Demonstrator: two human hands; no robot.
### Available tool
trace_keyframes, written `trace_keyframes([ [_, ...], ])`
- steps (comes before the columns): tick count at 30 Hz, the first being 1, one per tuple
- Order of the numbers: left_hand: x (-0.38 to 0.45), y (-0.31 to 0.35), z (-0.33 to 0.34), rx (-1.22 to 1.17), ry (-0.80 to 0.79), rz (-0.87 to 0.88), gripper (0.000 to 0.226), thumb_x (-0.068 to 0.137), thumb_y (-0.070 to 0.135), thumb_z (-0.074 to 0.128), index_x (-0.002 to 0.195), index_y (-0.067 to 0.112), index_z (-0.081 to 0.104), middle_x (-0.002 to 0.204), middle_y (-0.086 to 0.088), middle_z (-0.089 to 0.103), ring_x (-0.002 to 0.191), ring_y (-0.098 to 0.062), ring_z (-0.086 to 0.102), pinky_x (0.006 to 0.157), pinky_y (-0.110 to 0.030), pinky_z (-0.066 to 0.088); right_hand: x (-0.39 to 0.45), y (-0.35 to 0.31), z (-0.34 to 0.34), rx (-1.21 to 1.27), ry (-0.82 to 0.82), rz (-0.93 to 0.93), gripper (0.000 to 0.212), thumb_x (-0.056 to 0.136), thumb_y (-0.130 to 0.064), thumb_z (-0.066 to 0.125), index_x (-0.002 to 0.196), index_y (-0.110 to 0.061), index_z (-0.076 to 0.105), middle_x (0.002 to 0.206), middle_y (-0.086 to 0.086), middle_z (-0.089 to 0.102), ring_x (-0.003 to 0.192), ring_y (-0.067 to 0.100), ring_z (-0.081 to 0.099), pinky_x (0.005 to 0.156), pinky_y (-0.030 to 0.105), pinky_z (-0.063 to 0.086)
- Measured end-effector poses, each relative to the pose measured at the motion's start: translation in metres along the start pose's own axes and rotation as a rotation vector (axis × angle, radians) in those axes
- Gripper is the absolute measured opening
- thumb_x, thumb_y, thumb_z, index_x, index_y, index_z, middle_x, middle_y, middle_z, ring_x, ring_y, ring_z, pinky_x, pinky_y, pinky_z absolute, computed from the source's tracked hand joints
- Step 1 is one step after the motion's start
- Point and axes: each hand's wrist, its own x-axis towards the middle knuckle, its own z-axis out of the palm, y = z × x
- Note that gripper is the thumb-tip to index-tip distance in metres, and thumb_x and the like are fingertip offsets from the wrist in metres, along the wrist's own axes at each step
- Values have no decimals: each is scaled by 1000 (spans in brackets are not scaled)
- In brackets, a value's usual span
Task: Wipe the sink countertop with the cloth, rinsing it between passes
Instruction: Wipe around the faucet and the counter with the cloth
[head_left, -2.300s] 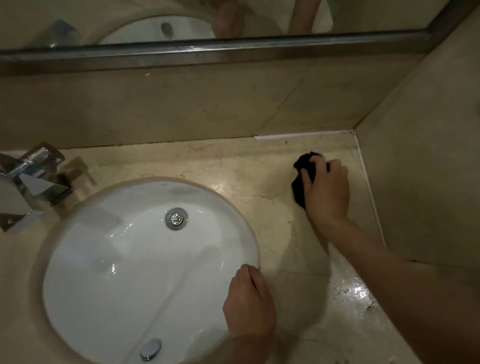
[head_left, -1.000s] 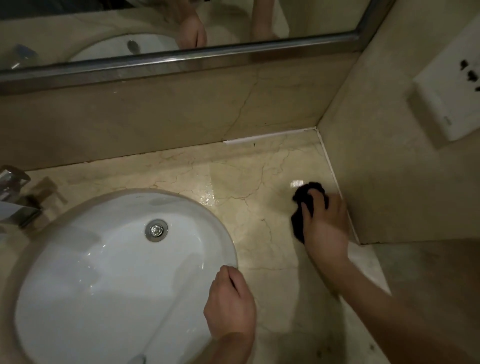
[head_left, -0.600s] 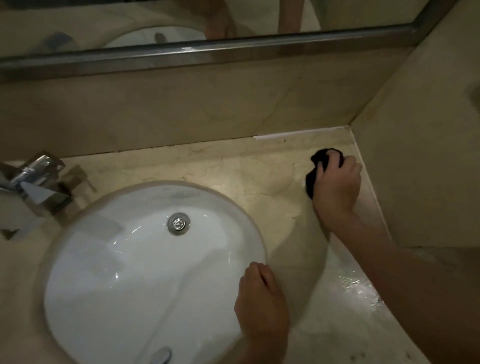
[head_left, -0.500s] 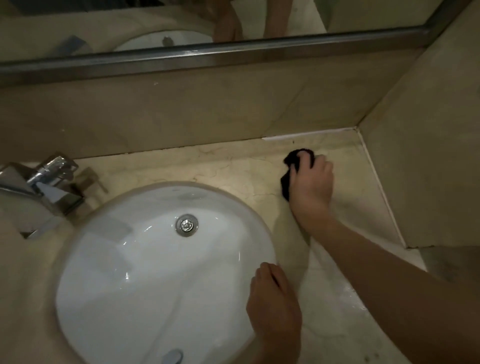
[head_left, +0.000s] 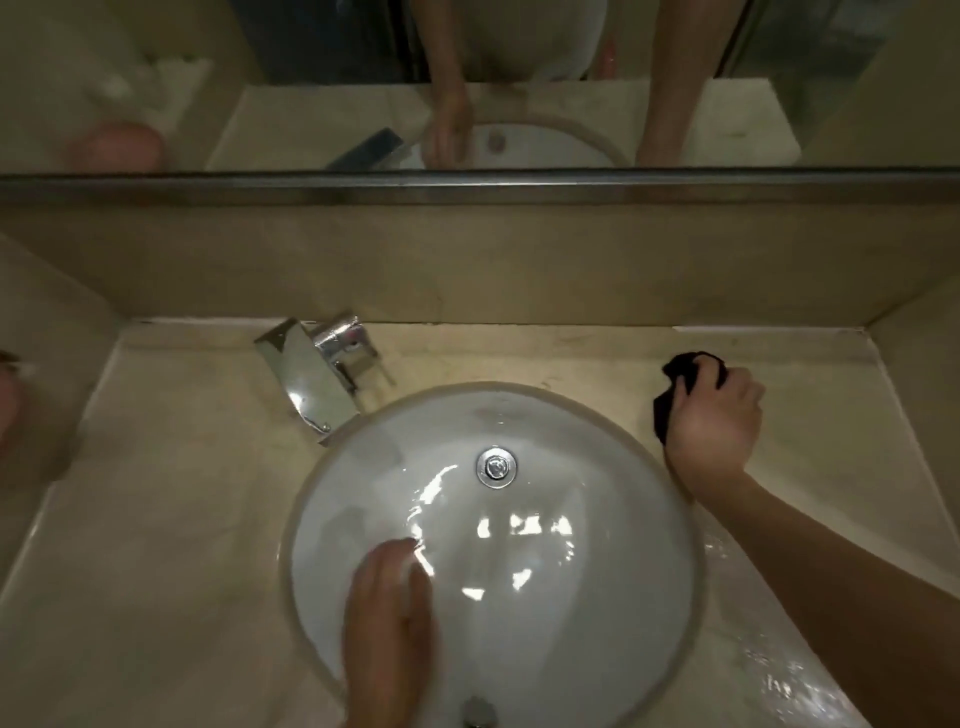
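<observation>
Right hand (head_left: 714, 415) hides most of the cloth (head_left: 675, 384) — left hand (head_left: 389, 613) blurred.

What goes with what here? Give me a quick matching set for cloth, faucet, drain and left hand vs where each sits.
Things:
1. cloth
2. faucet
3. drain
4. left hand

Places:
A. over the basin's near-left rim
B. bottom of the basin
C. countertop right of the basin, in the right hand
D. behind the basin's left side

Pairs: 1-C, 2-D, 3-B, 4-A
</observation>
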Motion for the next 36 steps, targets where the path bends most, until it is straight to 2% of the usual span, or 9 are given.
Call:
trace_keyframes([
  [3,29,-58,-47,259,143,-19,51,88,36,42,126,7,62,134,-14,57,125,-37,50,105,-48,37,1,-10,2,26,11,7,22,101,-22,52,109,-1,53,92,26,54,83,40,55,61,43,41],
  [5,38,-78,-59,358,159,-57,64,85,39,41,136,2,54,143,-20,48,132,-41,42,107,-55,35,2,-23,3,40,20,11,22,101,-22,52,108,-2,54,92,25,54,82,40,56,61,42,42],
  [7,39,-86,-56,375,154,-26,67,84,38,41,140,1,50,147,-22,44,135,-43,39,109,-57,33,3,-36,5,59,20,0,24,100,-24,49,108,-2,55,90,25,55,80,39,56,60,42,43],
  [17,40,-85,-58,304,155,-36,60,80,15,46,138,3,54,149,-18,45,136,-40,40,111,-52,33,4,-95,2,193,-16,-71,37,97,-30,40,110,0,57,92,27,55,84,43,56,63,45,44],
  [20,40,-86,-58,317,161,-30,59,82,14,45,139,4,54,150,-16,45,138,-38,40,111,-51,34,4,-116,0,220,-39,-97,40,96,-32,38,110,1,57,92,27,55,84,44,55,63,46,44],
  [25,39,-85,-58,311,168,-54,60,84,19,41,141,8,52,152,-12,44,140,-35,39,112,-50,33,0,-155,-1,225,-49,-164,37,94,-30,43,107,1,58,90,27,56,83,42,56,65,44,44],
  [30,39,-87,-58,307,170,-50,59,84,19,42,141,7,53,152,-13,43,138,-36,40,112,-49,32,-8,-203,-3,268,-74,-236,25,95,-22,59,109,-1,59,93,27,57,86,42,55,68,44,44],
  [36,39,-87,-57,301,165,-63,58,85,17,44,141,10,53,154,-9,42,141,-32,38,114,-47,32,-25,-262,-9,311,-129,-311,24,96,-23,59,110,-4,60,97,25,57,88,40,55,66,43,44],
])
